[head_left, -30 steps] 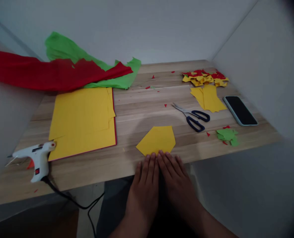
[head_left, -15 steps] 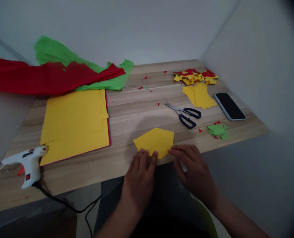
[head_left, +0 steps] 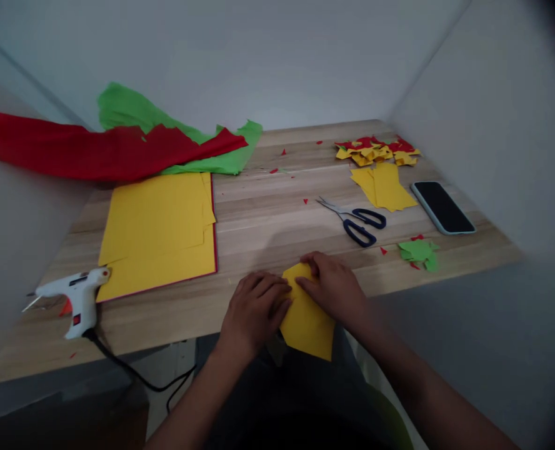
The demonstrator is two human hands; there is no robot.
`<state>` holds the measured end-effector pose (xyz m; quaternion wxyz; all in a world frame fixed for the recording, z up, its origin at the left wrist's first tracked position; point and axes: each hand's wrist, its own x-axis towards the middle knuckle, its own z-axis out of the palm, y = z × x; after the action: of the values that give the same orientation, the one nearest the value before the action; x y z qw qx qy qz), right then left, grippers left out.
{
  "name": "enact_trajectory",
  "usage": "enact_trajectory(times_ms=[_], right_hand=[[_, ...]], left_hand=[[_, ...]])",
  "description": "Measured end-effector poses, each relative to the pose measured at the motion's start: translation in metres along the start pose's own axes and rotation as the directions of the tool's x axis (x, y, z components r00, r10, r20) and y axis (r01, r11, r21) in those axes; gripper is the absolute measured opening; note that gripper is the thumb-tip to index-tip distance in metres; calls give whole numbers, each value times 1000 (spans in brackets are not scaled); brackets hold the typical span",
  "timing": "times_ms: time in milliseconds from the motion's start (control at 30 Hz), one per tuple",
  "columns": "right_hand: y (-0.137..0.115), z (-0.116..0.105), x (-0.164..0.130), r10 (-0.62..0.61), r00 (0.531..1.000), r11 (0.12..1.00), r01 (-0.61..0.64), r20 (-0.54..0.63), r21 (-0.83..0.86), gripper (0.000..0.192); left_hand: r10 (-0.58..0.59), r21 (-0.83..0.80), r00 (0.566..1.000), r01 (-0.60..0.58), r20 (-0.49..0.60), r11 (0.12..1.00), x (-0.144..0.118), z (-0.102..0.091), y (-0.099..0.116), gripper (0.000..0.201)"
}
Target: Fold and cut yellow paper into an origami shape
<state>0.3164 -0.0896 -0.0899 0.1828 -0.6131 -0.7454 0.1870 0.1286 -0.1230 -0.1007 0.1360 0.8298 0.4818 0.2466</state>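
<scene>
A yellow paper piece (head_left: 308, 322) hangs over the near edge of the wooden table (head_left: 259, 219), tilted down toward my lap. My left hand (head_left: 254, 309) grips its left side with curled fingers. My right hand (head_left: 331, 287) lies on its upper right part, fingers pressing where the paper meets the table edge. The top of the paper is hidden under both hands.
A stack of yellow sheets (head_left: 158, 228) lies at the left, with red crepe paper (head_left: 94, 150) and green crepe paper (head_left: 165, 128) behind it. A white glue gun (head_left: 74, 297) with a cord sits near the left front. Scissors (head_left: 357, 222), a phone (head_left: 441, 206), yellow cut pieces (head_left: 383, 184) and paper scraps (head_left: 375, 149) lie at the right.
The yellow piece lay flat on the table before. Both hands have pulled it toward me over the table edge and turned it, and now hold it.
</scene>
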Motion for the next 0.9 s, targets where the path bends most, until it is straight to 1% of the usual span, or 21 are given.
enact_trajectory(times_ms=[67, 100, 133, 200, 267, 333, 400, 467, 533, 600, 633, 700, 767, 833, 900], right_hand=[[1, 0, -3, 1, 1000, 1000, -1, -10, 2, 13], [0, -1, -4, -13, 1000, 1000, 13, -25, -10, 14], [-1, -1, -5, -36, 999, 999, 35, -39, -23, 19], [-5, -1, -6, -82, 996, 996, 81, -41, -32, 35], [-8, -1, -4, -90, 996, 996, 90, -4, -19, 45], [-8, -1, 0, -66, 997, 998, 65, 34, 25, 41], [-5, -1, 4, -20, 999, 994, 16, 35, 106, 38], [-1, 2, 8, 35, 999, 978, -35, 1, 203, 38], [5, 5, 8, 44, 998, 960, -29, -49, 279, 30], [9, 8, 6, -37, 992, 953, 70, -117, 296, 15], [12, 10, 4, -95, 984, 950, 136, -153, 283, 13], [17, 11, 0, -224, 956, 930, 268, -190, 251, 16], [23, 11, -4, -359, 917, 889, 393, -175, 234, 17], [29, 10, -6, -473, 870, 843, 492, -138, 218, 18], [33, 9, -6, -523, 845, 826, 535, -115, 176, 21]], left_hand=[[5, 9, 1000, -5, -19, 1000, -1, 1, 0, 15], [6, 15, 1000, -5, -31, 1000, -2, 0, 0, 14], [1, 20, 999, -1, -37, 1000, -2, 0, 0, 14], [-8, 28, 999, 9, -45, 1000, -3, -2, 0, 15], [-16, 34, 999, 18, -51, 999, -3, -2, 0, 14], [-21, 38, 998, 24, -62, 999, -2, -1, -1, 12], [-33, 41, 996, 36, -77, 998, -2, -1, -1, 11], [-29, 51, 997, 32, -76, 998, -3, -1, 0, 12], [-19, 73, 998, 23, -61, 997, -3, -1, 1, 13], [-23, 99, 999, 28, -47, 995, -4, -1, 2, 12], [-29, 108, 999, 34, -44, 994, -4, -1, 2, 12], [-35, 112, 999, 39, -39, 993, -5, -1, 2, 11], [-32, 110, 999, 37, -42, 993, -5, 0, 2, 11], [-34, 112, 998, 40, -55, 993, -5, 0, 2, 11], [-36, 119, 997, 45, -70, 992, -4, 1, 2, 12]])
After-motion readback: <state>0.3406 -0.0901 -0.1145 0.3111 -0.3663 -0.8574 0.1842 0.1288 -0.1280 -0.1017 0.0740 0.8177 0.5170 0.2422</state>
